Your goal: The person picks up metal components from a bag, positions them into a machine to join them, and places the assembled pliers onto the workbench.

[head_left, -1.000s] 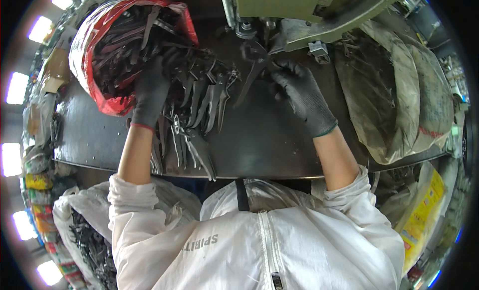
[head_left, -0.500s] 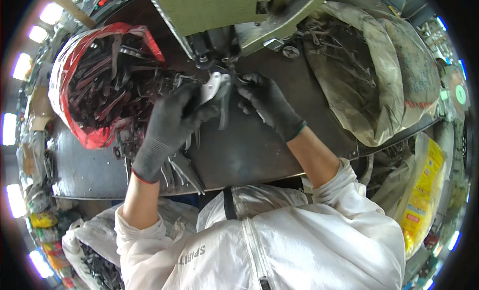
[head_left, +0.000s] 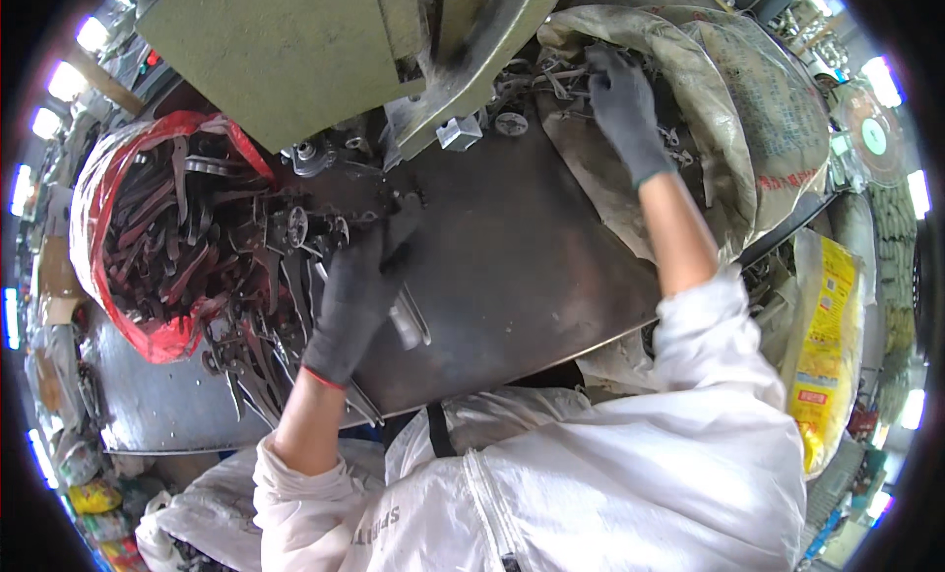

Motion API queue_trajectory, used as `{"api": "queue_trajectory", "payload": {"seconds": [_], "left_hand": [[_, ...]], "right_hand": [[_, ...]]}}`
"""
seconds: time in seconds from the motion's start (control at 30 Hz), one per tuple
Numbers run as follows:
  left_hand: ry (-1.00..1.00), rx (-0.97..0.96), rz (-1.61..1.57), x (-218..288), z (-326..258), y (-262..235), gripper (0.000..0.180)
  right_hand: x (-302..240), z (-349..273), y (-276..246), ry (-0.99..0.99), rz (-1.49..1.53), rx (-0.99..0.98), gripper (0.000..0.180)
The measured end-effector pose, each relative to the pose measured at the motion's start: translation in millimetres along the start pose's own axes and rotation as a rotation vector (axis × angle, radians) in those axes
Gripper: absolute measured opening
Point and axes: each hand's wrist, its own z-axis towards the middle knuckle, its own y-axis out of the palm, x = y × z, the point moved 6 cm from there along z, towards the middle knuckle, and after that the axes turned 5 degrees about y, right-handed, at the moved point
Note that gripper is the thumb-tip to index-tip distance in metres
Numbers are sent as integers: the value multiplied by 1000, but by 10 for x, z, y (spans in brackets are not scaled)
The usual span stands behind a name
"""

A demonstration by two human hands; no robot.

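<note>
My left hand (head_left: 356,291), in a dark grey glove, is over the table beside a heap of dark metal handles (head_left: 261,331). Its fingers are closed and slightly blurred. A silver metal handle piece (head_left: 407,319) sticks out below the palm, apparently in its grip. At the far right my right hand (head_left: 625,109), gloved alike, reaches into the mouth of a pale woven sack (head_left: 704,99) among small grey metal parts (head_left: 558,80). Those fingers bend down into the parts; what they hold is hidden.
A green machine body (head_left: 285,55) overhangs the far side of the dark metal table (head_left: 512,277). Below its edge are a small metal block (head_left: 458,133) and a round metal disc (head_left: 511,124). A red-rimmed bag (head_left: 89,237) full of dark handles stands at the left.
My right hand has gone from the machine to the sack at the far right. My left hand has drawn back nearer the table's front, the silver piece now below its palm. The view has shifted.
</note>
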Motion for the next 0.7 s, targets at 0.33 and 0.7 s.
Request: {"api": "queue_trajectory", "payload": {"seconds": [0.33, 0.7], "left_hand": [[-166, 2, -373, -583, -324, 303, 26], [-460, 135, -935, -435, -159, 32, 53]], "right_hand": [[654, 782, 612, -350, -374, -3, 33], [-1257, -1224, -24, 154, 787, -673, 24]]}}
